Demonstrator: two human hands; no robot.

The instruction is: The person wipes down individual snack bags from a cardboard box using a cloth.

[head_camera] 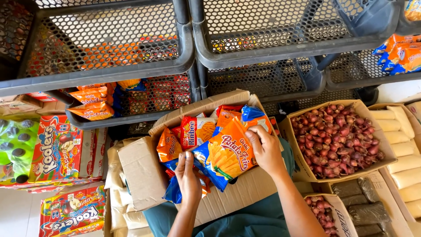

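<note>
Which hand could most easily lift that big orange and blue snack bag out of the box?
Probably the right hand: its fingers curl over the top edge of the orange and blue snack bag. The left hand rests lower, at the bag's bottom corner in the cardboard box.
</note>
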